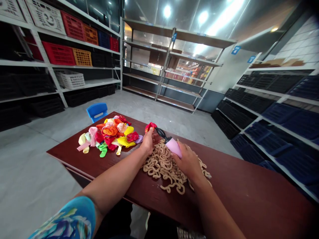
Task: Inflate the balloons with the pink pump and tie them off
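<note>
My left hand (149,141) is closed on a red balloon (151,126) that is limp and has yellowish marks. The balloon sits against the far tip of a whisk-like tool (173,147), which has a pink handle and a black looped head. My right hand (188,160) is wrapped round that handle and holds it tilted, head pointing away to the left. Below both hands lies a heap of beige, curly, rope-like pieces (161,161). To the left is a pile of limp balloons (109,131) in red, yellow, orange, pink and green.
The dark red table (239,186) carries both piles. A blue chair (97,112) stands behind its far left edge. Racks with plastic crates (58,54) line the left side, and dark crates (279,114) fill the right racks. A metal shelf unit (164,63) stands at the back.
</note>
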`<state>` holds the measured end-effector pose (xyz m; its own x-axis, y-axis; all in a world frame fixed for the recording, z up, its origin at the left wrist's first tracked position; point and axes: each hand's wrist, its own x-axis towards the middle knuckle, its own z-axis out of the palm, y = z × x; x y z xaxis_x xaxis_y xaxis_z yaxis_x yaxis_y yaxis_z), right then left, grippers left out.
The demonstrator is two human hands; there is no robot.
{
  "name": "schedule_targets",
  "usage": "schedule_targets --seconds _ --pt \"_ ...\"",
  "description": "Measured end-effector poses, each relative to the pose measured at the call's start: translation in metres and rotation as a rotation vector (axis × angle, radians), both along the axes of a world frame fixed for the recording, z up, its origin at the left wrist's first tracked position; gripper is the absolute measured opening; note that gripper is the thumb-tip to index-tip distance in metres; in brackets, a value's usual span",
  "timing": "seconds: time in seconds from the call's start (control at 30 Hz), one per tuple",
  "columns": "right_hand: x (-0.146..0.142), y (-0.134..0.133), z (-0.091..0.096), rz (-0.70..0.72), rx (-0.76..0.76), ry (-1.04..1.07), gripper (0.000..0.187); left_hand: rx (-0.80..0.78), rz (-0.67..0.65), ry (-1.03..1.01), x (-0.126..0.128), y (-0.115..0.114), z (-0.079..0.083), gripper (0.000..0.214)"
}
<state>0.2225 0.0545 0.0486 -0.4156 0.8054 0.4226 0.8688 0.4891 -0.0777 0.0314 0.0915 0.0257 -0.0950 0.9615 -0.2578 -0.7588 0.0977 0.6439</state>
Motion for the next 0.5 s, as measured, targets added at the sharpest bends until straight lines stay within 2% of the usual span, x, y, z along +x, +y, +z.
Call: schedule_targets --seconds 0.1,0.17,0.27,0.37,0.43,0.5 --pt "0.0 -0.001 0.0 -0.004 0.016 -0.006 0.052 -0.102 -0.157 0.068 -0.004 -0.002 0.007 0.064" --pt "0.0 -0.002 0.001 0.011 0.024 -0.025 0.052 -0.071 -0.246 0.024 -0.009 -0.003 0.012 0.071" --pt "-0.001 -0.005 0.003 0.052 0.031 -0.06 0.052 0.02 -0.139 -0.1 -0.019 -0.001 0.018 0.064" --pt "-0.004 -0.007 0.004 0.069 0.033 -0.089 0.052 0.116 0.022 -0.25 -0.028 0.002 0.019 0.039" --pt "-0.006 -0.009 0.004 0.074 0.028 -0.103 0.053 0.183 0.051 -0.326 -0.03 0.003 0.018 0.025" --pt "-0.009 -0.011 0.003 0.081 0.025 -0.111 0.052 0.228 0.045 -0.363 -0.03 0.003 0.016 0.024"
